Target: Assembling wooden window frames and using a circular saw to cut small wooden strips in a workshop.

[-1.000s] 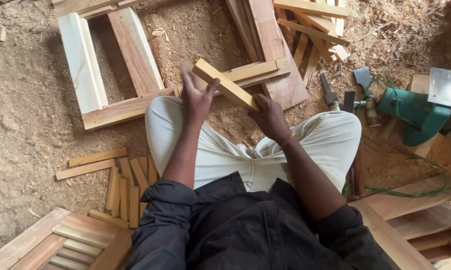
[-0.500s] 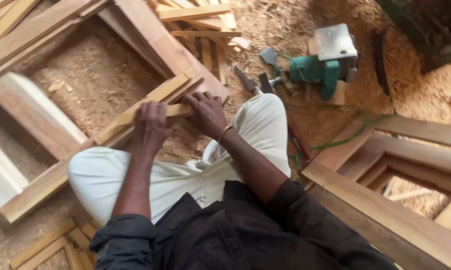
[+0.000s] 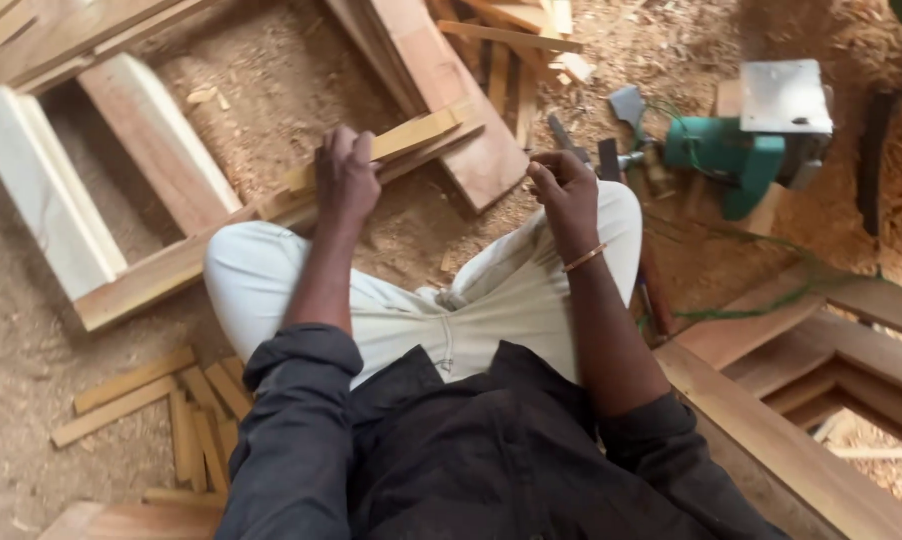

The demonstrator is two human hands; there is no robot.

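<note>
Under the left hand (image 3: 346,175), a wooden slat (image 3: 391,145).

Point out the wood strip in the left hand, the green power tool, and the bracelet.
wood strip (image 3: 416,135), head view, on its bare middle right of the left hand (image 3: 346,175).
green power tool (image 3: 736,155), head view, on its green body.
bracelet (image 3: 583,258), head view, on the band at the right wrist.
</note>
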